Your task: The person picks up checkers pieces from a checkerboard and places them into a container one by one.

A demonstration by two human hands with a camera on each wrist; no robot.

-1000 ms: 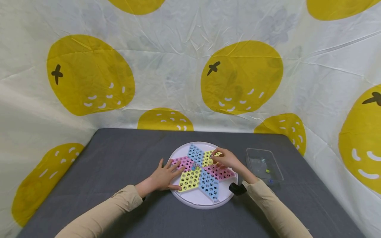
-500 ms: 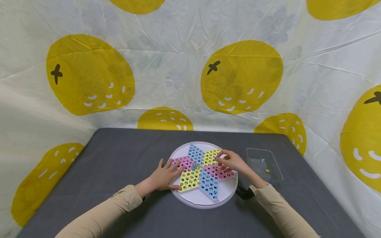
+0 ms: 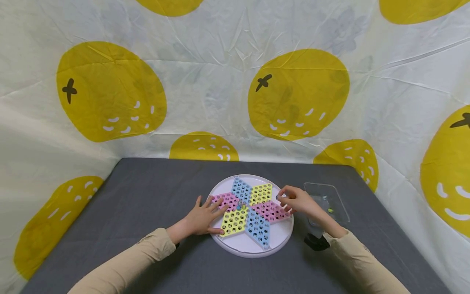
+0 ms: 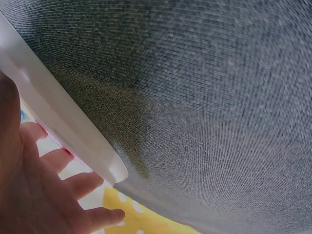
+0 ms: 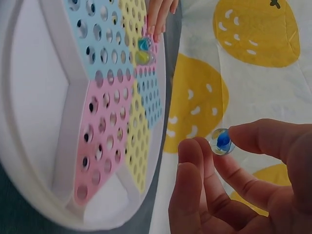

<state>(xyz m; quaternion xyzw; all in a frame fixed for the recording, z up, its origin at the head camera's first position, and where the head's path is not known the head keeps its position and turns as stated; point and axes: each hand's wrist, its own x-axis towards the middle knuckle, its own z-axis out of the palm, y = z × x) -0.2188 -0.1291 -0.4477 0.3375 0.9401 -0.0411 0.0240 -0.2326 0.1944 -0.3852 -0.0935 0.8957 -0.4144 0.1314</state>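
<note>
The person's left hand (image 3: 200, 218) spreads its straight fingers across the left side of a round white board (image 3: 249, 250). The right hand (image 3: 299, 201) is raised by the board's right rim, its grip pinching one clear, blue-swirled marble (image 5: 223, 141). Six panels form a star (image 3: 258, 229): two blue, two pink, two yellow. At least two centre marbles (image 5: 145, 44) sit there; two small pieces (image 3: 331, 210) show in one clear tray (image 3: 343, 204). Grey cloth (image 3: 176, 175) covers the desk; yellow fruit patterns the white sheet (image 3: 209, 81) behind.

The right grip (image 3: 298, 200) has carried its marble (image 5: 223, 141) toward the clear box (image 3: 337, 200).
</note>
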